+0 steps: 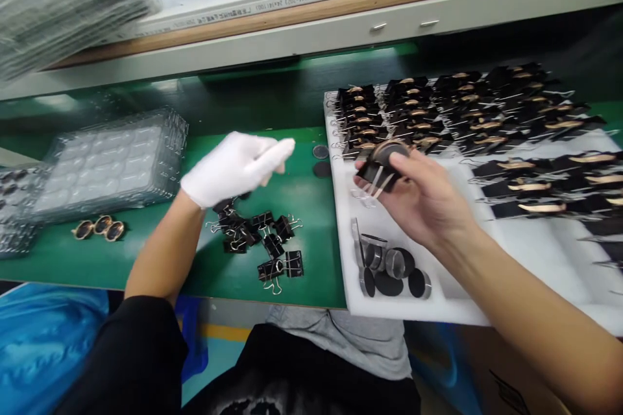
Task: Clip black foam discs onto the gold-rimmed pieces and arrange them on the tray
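My left hand (233,167), in a white glove, hovers over the green bench with its fingers stretched to the right; nothing shows in it. Below it lies a loose heap of black binder clips (273,245) with wire handles. My bare right hand (423,198) grips a black binder clip (379,174) together with a round, dark, gold-edged piece (389,152), somewhat blurred, over the left edge of a white foam tray (343,240). Under that hand, several round clear-and-black discs (394,266) rest in a tray recess. Two dark discs (321,161) lie on the bench beside the tray.
Rows of binder clips clamped on gold-edged pieces (462,107) fill the tray's back and right. Stacked clear plastic blister trays (111,159) stand at left, with joined gold-rimmed rounds (101,228) in front. A shelf edge (292,26) runs across the back, carrying more plastic trays (68,6).
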Demonstrator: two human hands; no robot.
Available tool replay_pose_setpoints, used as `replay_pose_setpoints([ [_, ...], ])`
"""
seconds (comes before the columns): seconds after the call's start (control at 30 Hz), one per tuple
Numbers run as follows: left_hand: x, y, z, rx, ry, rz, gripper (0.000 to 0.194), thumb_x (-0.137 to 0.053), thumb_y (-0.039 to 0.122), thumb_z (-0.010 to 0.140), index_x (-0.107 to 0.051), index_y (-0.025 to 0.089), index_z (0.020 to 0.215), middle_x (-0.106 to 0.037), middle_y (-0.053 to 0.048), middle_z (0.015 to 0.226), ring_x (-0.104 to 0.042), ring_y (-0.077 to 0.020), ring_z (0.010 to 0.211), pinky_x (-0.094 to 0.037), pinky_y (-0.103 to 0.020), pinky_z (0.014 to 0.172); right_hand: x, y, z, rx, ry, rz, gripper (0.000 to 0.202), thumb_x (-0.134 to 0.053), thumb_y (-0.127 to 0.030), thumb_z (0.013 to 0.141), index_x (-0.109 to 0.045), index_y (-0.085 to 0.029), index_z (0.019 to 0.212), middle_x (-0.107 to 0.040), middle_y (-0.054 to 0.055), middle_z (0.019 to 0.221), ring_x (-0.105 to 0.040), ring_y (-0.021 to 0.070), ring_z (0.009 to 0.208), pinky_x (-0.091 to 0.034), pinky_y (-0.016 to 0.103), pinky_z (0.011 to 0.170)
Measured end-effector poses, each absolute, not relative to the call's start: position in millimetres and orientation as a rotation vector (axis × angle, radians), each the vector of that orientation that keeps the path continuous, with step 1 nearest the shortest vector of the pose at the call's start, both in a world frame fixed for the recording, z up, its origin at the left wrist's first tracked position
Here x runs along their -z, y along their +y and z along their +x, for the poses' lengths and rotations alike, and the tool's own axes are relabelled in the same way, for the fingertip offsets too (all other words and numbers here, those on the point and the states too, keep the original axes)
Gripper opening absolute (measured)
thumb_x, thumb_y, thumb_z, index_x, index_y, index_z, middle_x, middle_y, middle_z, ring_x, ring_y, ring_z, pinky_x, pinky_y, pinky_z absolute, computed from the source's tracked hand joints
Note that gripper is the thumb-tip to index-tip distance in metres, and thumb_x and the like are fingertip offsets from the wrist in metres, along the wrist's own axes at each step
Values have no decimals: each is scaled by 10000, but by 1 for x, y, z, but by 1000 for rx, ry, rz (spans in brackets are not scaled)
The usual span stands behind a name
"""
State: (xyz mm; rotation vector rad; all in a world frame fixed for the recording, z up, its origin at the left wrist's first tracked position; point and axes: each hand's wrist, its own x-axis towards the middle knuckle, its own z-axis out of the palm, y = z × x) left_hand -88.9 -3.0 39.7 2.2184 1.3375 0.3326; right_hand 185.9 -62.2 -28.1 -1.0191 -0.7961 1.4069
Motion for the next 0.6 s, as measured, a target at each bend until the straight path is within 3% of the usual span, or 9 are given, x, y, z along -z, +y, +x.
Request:
replay_pose_setpoints([
  [0.13,-42,27,-127,174,1817,2428,571,-530,692,934,-600,219,622,-630,-40,608,-467,-163,529,-330,-320,600,30,-60,193,-1391,-785,-1082,332,-895,-502,760,-734,-317,984,-761,20,1044,-738,235,853,-634,426,810],
  [0.3,-22,42,-137,665,1933,2186,700,-495,848,836,-620,214,567,-659,-98,620,-510,-208,518,-346,-338,606,31,-61,191,-1403,-853,-1092,280,-880,-509,777,-728,-331,930,-765,23,1063,-723,244,850,-598,424,733],
  [0.5,-9,33,-115,511,1729,2401,463,-606,596,847,-612,224,570,-610,-45,561,-461,-163,470,-293,-306,557,35,-59,187,-1412,-927,-1059,297,-884,-497,766,-748,-304,946,-762,3,984,-684,185,762,-558,342,655],
  [0.6,-16,21,-101,270,1561,2418,483,-568,581,911,-582,228,583,-578,1,510,-442,-140,451,-274,-294,542,37,-60,184,-1455,-978,-1055,358,-938,-481,715,-792,-266,961,-795,27,959,-723,196,847,-592,343,754],
])
